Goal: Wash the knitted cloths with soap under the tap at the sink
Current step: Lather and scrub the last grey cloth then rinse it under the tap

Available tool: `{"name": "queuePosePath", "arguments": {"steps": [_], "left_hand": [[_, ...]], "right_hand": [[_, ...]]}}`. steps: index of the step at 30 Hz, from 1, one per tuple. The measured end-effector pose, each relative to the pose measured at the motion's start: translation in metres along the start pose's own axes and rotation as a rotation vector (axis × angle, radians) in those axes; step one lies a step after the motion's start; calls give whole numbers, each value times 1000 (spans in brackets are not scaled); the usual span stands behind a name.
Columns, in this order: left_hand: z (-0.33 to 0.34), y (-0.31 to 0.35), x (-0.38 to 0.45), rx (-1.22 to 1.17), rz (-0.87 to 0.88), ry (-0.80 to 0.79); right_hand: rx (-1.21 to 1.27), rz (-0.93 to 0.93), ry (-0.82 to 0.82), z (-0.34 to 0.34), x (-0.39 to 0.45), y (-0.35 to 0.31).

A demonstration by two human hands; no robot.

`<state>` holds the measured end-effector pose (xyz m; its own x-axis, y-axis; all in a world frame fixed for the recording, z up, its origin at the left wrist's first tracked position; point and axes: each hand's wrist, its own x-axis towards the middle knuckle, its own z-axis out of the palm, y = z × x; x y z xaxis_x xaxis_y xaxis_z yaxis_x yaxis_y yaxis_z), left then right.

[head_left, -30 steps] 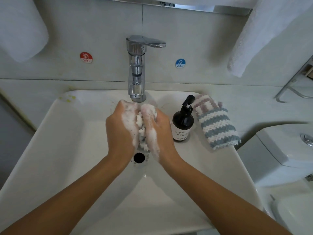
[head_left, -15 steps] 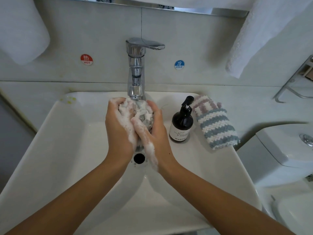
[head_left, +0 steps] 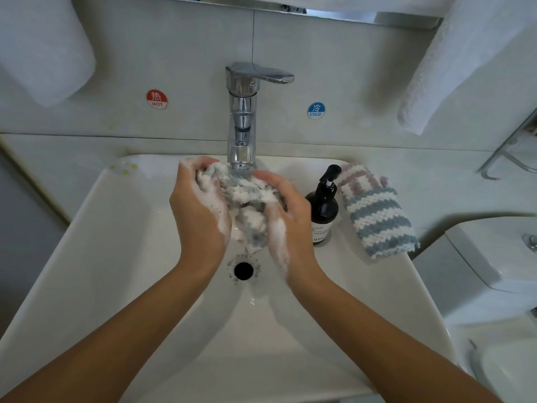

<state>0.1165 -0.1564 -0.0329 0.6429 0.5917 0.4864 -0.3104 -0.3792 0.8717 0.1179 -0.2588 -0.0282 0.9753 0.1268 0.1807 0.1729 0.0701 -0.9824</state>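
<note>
Both forearms reaching over the sink, left hand and right hand clutching a soapy knitted cloth beneath the tap

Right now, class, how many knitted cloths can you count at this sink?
2. One soapy cloth is bunched between both hands under the tap; one striped cloth lies on the sink rim, right of the soap bottle.

Both forearms extended, sudsy left hand and right hand curled inward.
</note>
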Motion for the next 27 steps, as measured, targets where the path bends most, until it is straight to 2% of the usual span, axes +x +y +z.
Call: {"name": "queuePosePath", "arguments": {"steps": [6,11,15,18,22,24,27], "left_hand": [[-3,-4,7,98,31,-16],[-4,-6,12,82,-111,-33],[-5,-21,15,131,-215,-41],[-5,-13,5,78,-256,-103],[5,13,-25,-137,-360,-166],[9,19,-39,-117,-295,-220],[14,10,-47,-10,-204,-250]], "right_hand": [[31,12,20,-6,-1,-11],[-15,39,15,-9,4,-8],[-255,-72,-59,-2,2,6],[-308,-119,-97,3,0,8],[-179,-79,38,4,7,7],[-141,-37,85,1,12,10],[-126,-28,40,-3,13,6]]}}
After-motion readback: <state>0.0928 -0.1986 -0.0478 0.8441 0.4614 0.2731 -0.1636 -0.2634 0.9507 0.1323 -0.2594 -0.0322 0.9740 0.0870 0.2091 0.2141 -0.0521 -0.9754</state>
